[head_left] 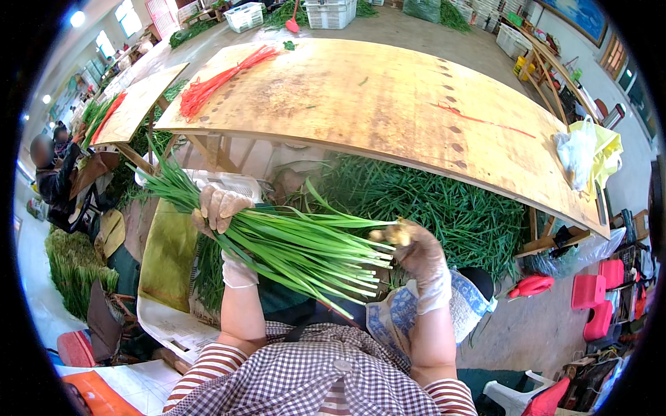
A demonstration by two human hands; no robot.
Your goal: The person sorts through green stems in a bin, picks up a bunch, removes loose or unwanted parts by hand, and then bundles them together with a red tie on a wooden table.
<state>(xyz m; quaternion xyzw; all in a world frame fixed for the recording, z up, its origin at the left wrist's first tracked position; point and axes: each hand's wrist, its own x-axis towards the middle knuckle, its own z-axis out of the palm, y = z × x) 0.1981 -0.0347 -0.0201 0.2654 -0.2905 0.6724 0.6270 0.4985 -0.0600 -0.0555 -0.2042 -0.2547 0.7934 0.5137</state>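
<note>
My left hand (223, 206), in a soiled pale glove, is closed around a bunch of garlic chives (298, 243) near its leafy end. The bunch lies across in front of my body, leaf tips to the left and pale cut ends to the right. My right hand (416, 253), gloved and with yellowish fingertips, is at the stem ends, slightly blurred. Its fingers are pinched on the end of one stalk (374, 223) that sticks out above the others. Below and behind the bunch, a large heap of loose chives (430, 208) lies under the table's edge.
The wooden table (333, 97) ahead bears red ties (222, 83) and, at its right end, plastic bags (583, 152). A white crate (173, 326) stands left of me, near stacked chives (76, 270). Pink stools (590, 291) are at right. Another person (59, 173) sits far left.
</note>
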